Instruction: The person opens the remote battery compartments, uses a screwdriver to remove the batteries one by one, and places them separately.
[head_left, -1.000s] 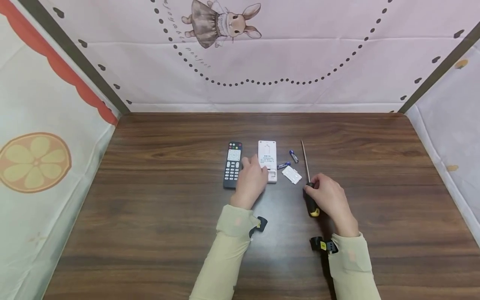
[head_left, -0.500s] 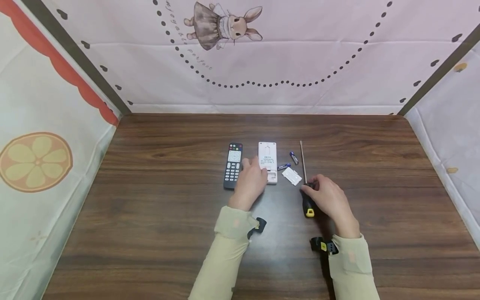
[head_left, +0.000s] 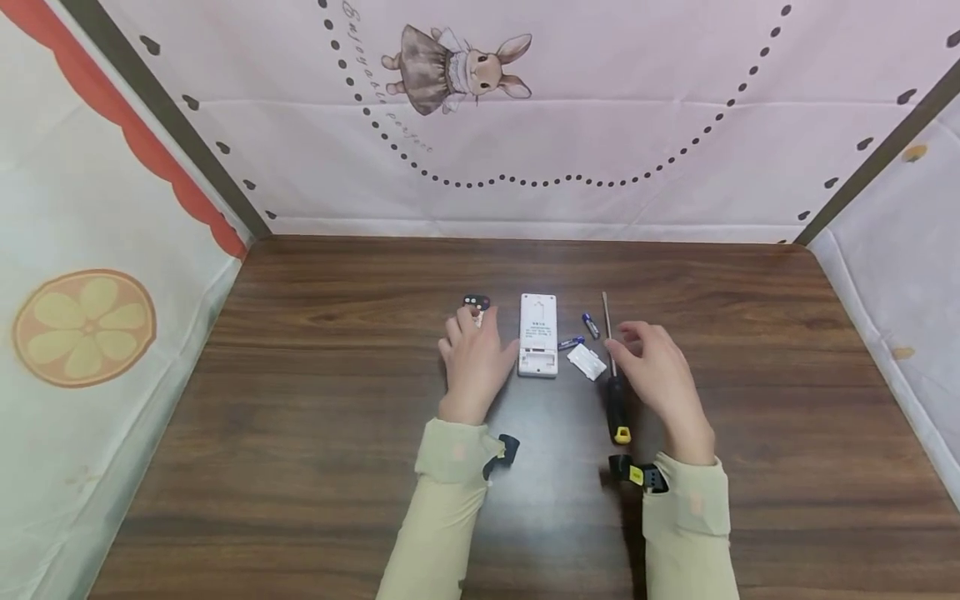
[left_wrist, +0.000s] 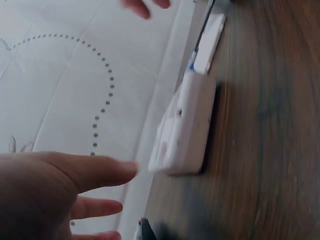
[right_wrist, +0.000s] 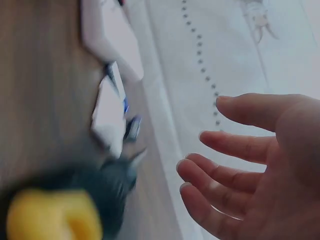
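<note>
My left hand lies with straight fingers over a black remote, hiding all but its top end. Just to its right, a white remote lies back up with its battery bay uncovered; the left wrist view shows it beside my straight fingers. A white battery cover and two small batteries lie further right. My right hand hovers open, fingers spread, over a screwdriver with a black and yellow handle lying on the table.
The things lie on a dark wooden table walled by printed cloth at the back and on both sides. Bare wood surrounds the cluster on all sides. Each wrist carries a small black camera mount.
My right hand let go of the screwdriver handle and rose, open. My left hand slid left, off the white remote and onto the black one. The view tilted slightly.
</note>
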